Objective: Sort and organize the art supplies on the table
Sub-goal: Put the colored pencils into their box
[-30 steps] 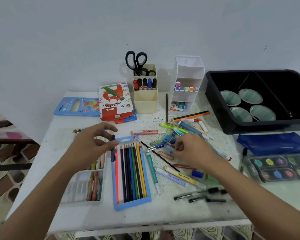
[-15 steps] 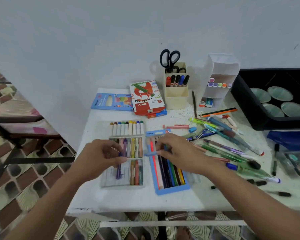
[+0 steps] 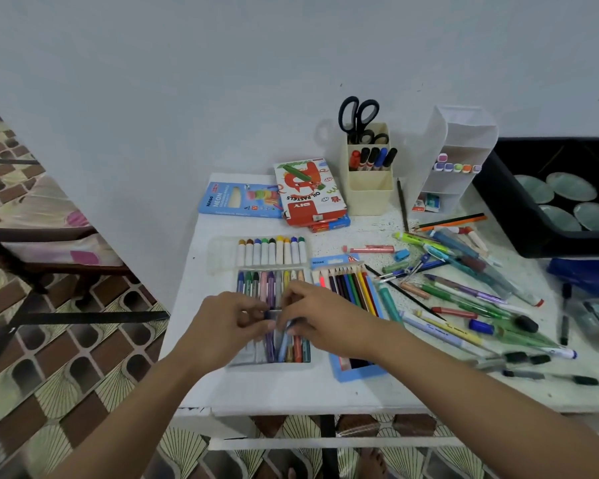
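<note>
Our left hand (image 3: 230,324) and right hand (image 3: 320,319) meet over the clear plastic crayon tray (image 3: 274,354) near the white table's (image 3: 291,388) front edge, fingers pinched, hiding whatever they grip.

Desk: white desk (image 3: 291,392), speckled toward the back
Back edge: blue Neon box (image 3: 237,201), oil pastels box (image 3: 308,193), cream pen holder (image 3: 370,188), white tiered organizer (image 3: 453,160)
Near left: clear crayon tray (image 3: 272,299)
Middle: blue coloured-pencil box (image 3: 353,305), just right of the tray
Right half: loose pens and markers (image 3: 464,292) scattered
Far right corner: black bin (image 3: 533,216)
</note>
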The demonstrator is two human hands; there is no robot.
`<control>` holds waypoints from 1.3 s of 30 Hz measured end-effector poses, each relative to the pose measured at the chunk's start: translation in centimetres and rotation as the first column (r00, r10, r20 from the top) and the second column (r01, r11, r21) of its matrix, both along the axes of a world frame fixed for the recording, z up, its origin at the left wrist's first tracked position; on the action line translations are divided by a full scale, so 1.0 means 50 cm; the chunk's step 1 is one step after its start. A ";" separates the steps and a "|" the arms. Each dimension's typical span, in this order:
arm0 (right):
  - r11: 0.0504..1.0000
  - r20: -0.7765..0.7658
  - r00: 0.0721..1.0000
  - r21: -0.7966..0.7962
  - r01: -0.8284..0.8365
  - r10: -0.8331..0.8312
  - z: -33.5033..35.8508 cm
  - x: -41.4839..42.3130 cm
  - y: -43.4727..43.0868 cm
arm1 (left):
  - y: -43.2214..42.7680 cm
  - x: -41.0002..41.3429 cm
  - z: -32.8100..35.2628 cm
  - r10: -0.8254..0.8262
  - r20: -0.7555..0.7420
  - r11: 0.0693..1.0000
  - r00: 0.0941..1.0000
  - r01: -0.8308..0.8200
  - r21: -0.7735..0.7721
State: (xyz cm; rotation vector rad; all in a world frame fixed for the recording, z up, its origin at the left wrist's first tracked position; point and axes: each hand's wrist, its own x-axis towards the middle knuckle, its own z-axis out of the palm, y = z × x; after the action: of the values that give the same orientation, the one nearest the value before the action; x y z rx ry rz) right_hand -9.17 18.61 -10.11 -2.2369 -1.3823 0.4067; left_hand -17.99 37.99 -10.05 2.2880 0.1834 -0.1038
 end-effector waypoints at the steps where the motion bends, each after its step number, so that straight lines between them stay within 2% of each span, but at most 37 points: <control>1: 1.000 -0.012 1.000 0.007 0.021 -0.021 -0.002 0.001 0.002 | 0.001 -0.001 -0.002 -0.025 0.008 0.999 1.000 0.025 0.035; 6: 0.995 -0.031 0.995 0.047 0.091 -0.090 -0.011 -0.005 0.002 | 0.010 -0.013 -0.012 -0.123 0.050 0.984 0.991 0.115 0.137; 9: 0.991 -0.027 0.993 0.057 0.120 -0.119 -0.021 -0.013 0.000 | 0.021 -0.018 -0.024 -0.193 0.025 0.962 0.981 0.185 0.199; 16: 0.994 0.204 0.973 0.064 0.093 -0.104 -0.040 -0.040 -0.002 | 0.032 -0.017 -0.044 -0.235 0.033 0.950 0.971 0.223 0.218; 19: 0.996 0.254 0.964 0.032 0.079 -0.084 -0.046 -0.044 -0.003 | 0.038 -0.014 -0.052 -0.239 0.014 0.946 0.971 0.230 0.230; 23: 0.997 0.225 0.971 0.006 0.075 -0.074 -0.049 -0.043 -0.008 | 0.040 -0.014 -0.051 -0.254 0.020 0.944 0.967 0.243 0.221; 30: 0.981 0.041 0.984 0.094 0.169 -0.173 -0.044 -0.026 -0.015 | 0.030 -0.018 -0.039 -0.214 0.057 0.958 0.975 0.198 0.210; 33: 0.980 0.037 0.982 0.079 0.181 -0.184 -0.046 -0.031 -0.016 | 0.024 -0.022 -0.035 -0.215 0.070 0.963 0.974 0.200 0.182; 39: 0.966 0.066 0.964 0.058 0.253 -0.257 -0.047 -0.030 -0.021 | 0.017 -0.016 -0.037 -0.257 0.009 0.938 0.966 0.247 0.242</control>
State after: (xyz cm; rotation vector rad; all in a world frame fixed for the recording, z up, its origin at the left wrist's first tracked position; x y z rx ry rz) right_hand -10.70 17.55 -12.45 -2.3700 -1.1047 0.2021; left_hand -18.81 38.85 -11.90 2.5442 -0.1273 -0.1761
